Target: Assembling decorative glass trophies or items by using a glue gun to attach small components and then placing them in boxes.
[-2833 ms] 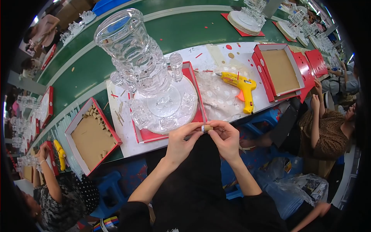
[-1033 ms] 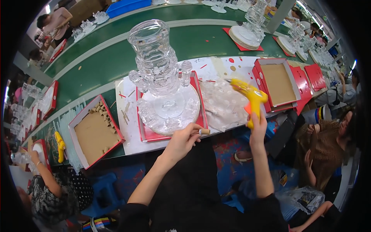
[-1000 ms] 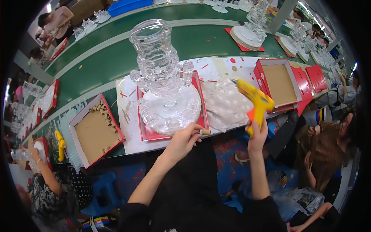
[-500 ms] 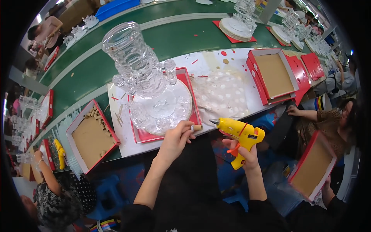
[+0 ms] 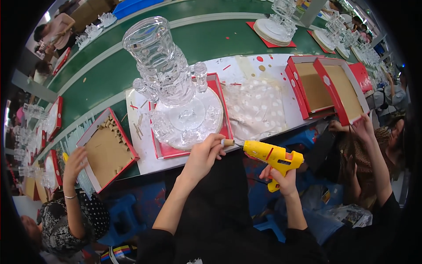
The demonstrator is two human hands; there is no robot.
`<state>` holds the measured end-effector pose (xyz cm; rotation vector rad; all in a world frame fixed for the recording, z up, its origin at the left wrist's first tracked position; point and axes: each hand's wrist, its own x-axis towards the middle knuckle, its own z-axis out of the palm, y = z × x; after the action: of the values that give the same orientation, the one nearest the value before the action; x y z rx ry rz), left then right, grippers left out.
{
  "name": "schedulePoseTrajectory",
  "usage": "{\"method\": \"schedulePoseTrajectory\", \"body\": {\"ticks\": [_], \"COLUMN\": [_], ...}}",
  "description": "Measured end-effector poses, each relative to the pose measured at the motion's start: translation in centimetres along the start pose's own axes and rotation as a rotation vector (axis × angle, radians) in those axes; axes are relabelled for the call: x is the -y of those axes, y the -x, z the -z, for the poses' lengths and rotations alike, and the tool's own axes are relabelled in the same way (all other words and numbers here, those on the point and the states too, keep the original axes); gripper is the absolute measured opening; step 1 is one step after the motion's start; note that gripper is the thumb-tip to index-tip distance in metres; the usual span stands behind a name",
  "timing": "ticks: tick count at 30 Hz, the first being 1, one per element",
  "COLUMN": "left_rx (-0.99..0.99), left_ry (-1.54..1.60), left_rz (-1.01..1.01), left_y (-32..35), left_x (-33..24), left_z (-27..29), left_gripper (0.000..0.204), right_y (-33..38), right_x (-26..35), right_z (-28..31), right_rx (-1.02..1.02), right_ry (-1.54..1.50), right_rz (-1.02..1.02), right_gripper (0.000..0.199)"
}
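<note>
Between the fingertips of my left hand [image 5: 201, 157] is a short brown cardboard tube [image 5: 227, 142] with a pale end, held at the bench's front edge. My right hand [image 5: 281, 177] grips a yellow hot glue gun [image 5: 273, 155] by its handle. Its nozzle points left, close to the tube's end; whether they touch I cannot tell. Just beyond my left hand, a clear plastic stack of cups and ornaments [image 5: 160, 66] stands upright on a round white base [image 5: 211, 108]. That base lies in a red-edged box tray [image 5: 225, 119].
To the left, a red-rimmed box [image 5: 132, 149] holds several cardboard tubes [image 5: 115, 127]. A spotted cloth [image 5: 257, 108] lies right of the tray. Further right are red boxes [image 5: 299, 94], one held by a co-worker's hand [image 5: 364, 127]. Another co-worker's hand [image 5: 75, 163] is at left.
The glue gun has moved left and levelled, its nozzle now close to the tube's end. On the right, a co-worker's box has risen onto the stacked boxes. The left co-worker's hand has lifted.
</note>
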<state>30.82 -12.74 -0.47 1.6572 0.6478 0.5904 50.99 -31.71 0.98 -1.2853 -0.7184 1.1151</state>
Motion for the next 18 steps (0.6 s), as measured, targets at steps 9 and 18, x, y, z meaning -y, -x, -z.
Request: {"method": "schedulePoseTrajectory", "body": {"ticks": [9, 18], "left_rx": [-0.013, -0.009], "left_ry": [0.056, 0.047], "left_rz": [-0.001, 0.003], "left_y": [0.01, 0.02], "left_x": [-0.14, -0.05], "left_z": [0.07, 0.02], "left_gripper": [0.020, 0.021], "right_y": [0.00, -0.23], "right_x": [-0.07, 0.12], "right_z": [-0.09, -0.31], "right_rx": [0.018, -0.018], "right_ry": [-0.008, 0.060], "right_rz": [0.002, 0.003], "right_gripper": [0.031, 0.035]}}
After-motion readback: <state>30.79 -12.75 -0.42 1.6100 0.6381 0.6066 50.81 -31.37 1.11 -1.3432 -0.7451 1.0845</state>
